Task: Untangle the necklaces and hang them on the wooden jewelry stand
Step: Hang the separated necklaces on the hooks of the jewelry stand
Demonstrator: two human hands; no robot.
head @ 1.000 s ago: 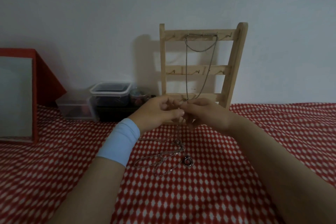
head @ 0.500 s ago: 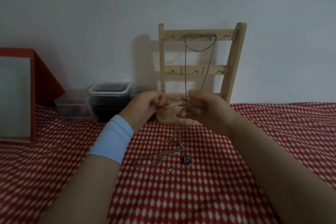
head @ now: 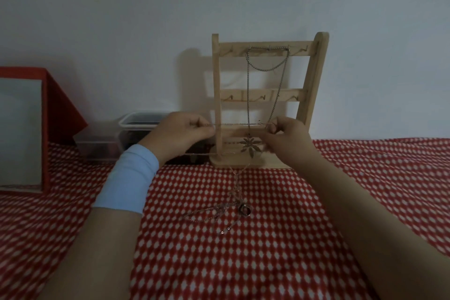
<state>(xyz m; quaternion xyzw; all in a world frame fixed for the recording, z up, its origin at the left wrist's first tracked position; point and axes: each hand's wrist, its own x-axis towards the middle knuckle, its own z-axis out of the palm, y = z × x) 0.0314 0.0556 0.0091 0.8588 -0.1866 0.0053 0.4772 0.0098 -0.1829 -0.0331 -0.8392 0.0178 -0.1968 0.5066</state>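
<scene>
Red cloth w/ white diamond print [head: 304, 251] covers the whole surface. Far L: red box [head: 63, 109] w/ a pale panel on its front, standing on the cloth. Wooden jewelry stand [head: 314, 85] is upright at the back, centre, against the wall; 3 rails w/ small hooks.

L hand [head: 180, 134] and R hand [head: 288, 140] are both raised in front of the stand's lowest rail, well apart. L wrist has a light blue wristband [head: 126, 178]. Each hand has fingers curled in, thumb and fingertips pinching one end of a thin chain [head: 238, 124]. The chain is pulled taut, approx level btwn the 2 hands, crossing in front of the stand's L post. A 2nd strand runs lower from under the L hand toward the stand base; its R end is unclear.

2 plastic tubs sit behind the L hand near the wall: a clear one [head: 97, 143] and, just beside it, a dark one w/ a clear lid [head: 143, 118].

One hung necklace [head: 248, 95] is already on the top rail's hooks, loop dropping past the mid rail; its flower pendant [head: 250, 146] hangs by the base, just L of the R hand.

Tangled necklaces [head: 214, 213] lie on the cloth below and btwn the hands, nearer the camera, w/ a thin strand rising toward the stand base. A ring pendant [head: 244, 210] rests at the heap's R edge.
</scene>
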